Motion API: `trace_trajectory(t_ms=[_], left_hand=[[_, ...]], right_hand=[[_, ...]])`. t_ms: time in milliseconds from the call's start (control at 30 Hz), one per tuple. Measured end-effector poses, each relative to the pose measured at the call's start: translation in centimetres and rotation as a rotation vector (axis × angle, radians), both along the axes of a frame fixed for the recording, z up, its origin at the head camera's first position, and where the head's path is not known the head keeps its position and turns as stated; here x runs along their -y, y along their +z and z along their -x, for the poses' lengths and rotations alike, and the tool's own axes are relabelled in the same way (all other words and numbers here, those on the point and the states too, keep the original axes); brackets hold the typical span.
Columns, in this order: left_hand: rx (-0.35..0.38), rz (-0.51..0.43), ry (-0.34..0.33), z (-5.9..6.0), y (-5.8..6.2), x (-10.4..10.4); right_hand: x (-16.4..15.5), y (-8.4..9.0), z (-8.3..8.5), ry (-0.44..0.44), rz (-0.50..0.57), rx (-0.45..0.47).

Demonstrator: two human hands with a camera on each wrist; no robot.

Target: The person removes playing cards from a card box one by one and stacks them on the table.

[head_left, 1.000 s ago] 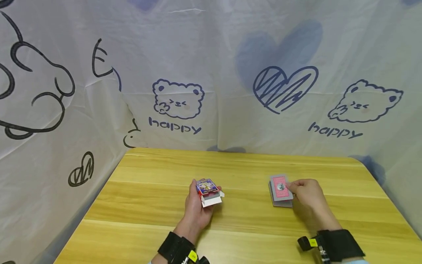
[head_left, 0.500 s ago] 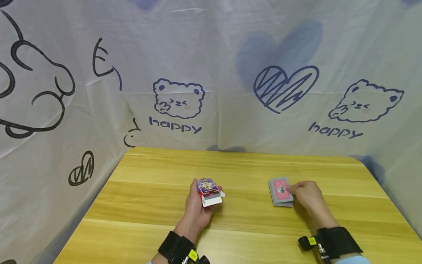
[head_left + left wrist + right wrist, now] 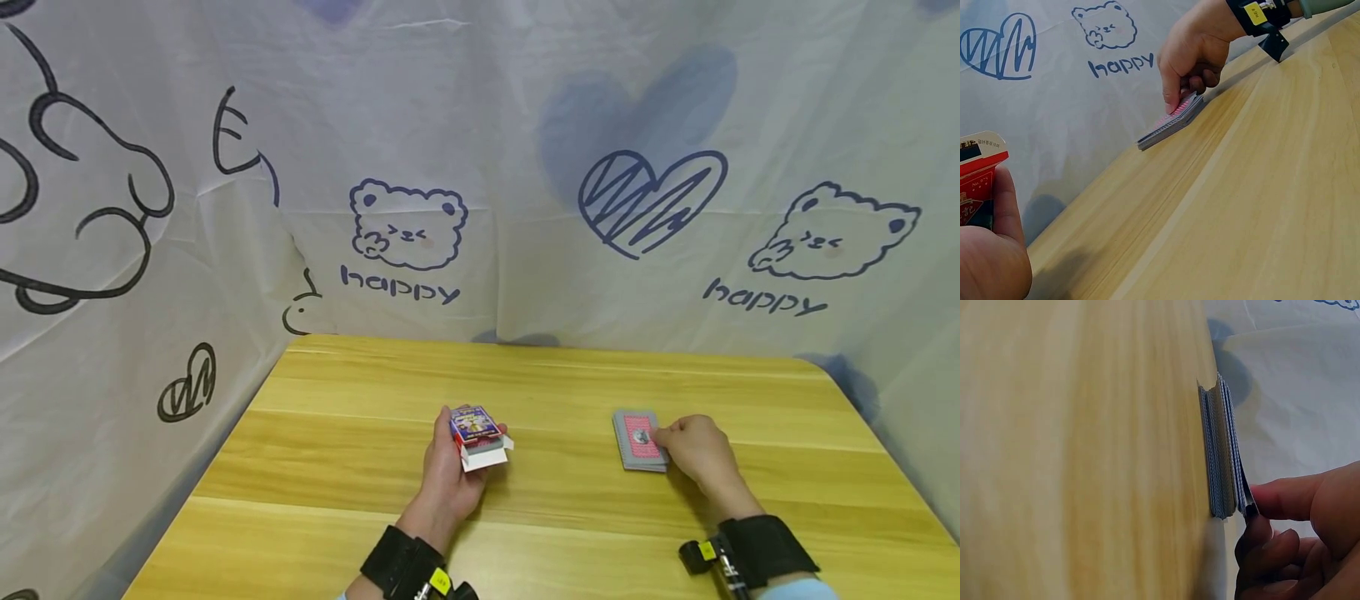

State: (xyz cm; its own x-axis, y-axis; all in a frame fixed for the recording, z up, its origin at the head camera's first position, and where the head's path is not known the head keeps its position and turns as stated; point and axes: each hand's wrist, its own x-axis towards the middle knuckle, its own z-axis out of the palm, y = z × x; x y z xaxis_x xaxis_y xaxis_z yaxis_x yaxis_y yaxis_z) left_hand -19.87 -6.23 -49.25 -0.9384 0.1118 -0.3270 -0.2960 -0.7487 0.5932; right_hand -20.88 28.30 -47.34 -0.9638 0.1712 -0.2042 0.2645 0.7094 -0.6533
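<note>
A deck of red-backed playing cards (image 3: pixel 637 440) lies face down on the wooden table (image 3: pixel 337 467), right of centre. My right hand (image 3: pixel 693 450) is at its near right edge, thumb and fingers (image 3: pixel 1291 500) pinching the top few cards, which sit slightly off the rest of the deck (image 3: pixel 1219 456). The left wrist view shows the same pinch on the deck (image 3: pixel 1169 123). My left hand (image 3: pixel 446 479) grips a colourful card box (image 3: pixel 477 433) just above the table's middle, its white flap open toward the right. The box's red side (image 3: pixel 977 178) shows against the left thumb.
A white cloth printed with bears, hearts and "happy" (image 3: pixel 397 287) hangs close behind and to the left of the table. Bare wood (image 3: pixel 555 400) lies between the two hands. Black wrist straps (image 3: pixel 765 546) sit on both arms.
The top cards that my right hand held raised off the deck have come down nearly flat onto it. The left hand and box have stayed put.
</note>
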Motion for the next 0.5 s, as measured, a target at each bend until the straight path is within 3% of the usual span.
trace_trajectory(t_ms=[500], left_hand=[[-0.013,0.007,-0.004,-0.01,-0.11,0.15]], right_hand=[[0.34,0.24,0.25,0.01,-0.106,-0.023]])
